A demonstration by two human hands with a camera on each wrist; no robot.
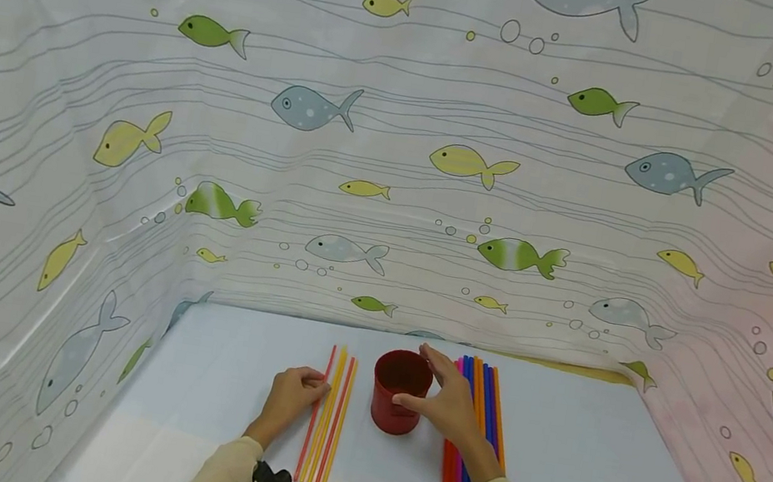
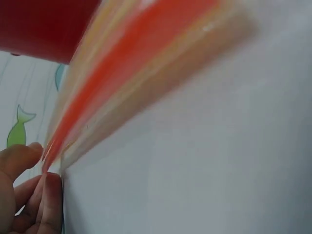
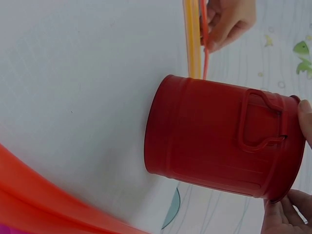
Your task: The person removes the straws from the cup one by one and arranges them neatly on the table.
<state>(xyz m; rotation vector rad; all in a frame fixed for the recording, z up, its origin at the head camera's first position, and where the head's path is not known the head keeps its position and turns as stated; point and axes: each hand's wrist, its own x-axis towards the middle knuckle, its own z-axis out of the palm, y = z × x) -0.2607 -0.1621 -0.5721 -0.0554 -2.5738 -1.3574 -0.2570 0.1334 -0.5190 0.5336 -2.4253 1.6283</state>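
Observation:
A red metal pot point(image 1: 397, 403) with a small side handle stands upright mid-table. My right hand point(image 1: 452, 410) holds it by the rim, thumb at the near side and fingers at the far side; in the right wrist view, fingertips touch the pot point(image 3: 219, 139) at its rim. To its left lies a row of thin straws point(image 1: 330, 434), red and yellow. My left hand point(image 1: 291, 403) pinches the leftmost red straw point(image 1: 306, 447) between thumb and fingers. The left wrist view shows blurred straws point(image 2: 112, 73) running up from those fingertips.
Right of the pot, partly under my right hand and forearm, lies a row of thicker straws point(image 1: 491, 418) in blue, orange, magenta and red. The white table point(image 1: 586, 466) is enclosed by a fish-patterned curtain point(image 1: 389, 225) at the back and sides.

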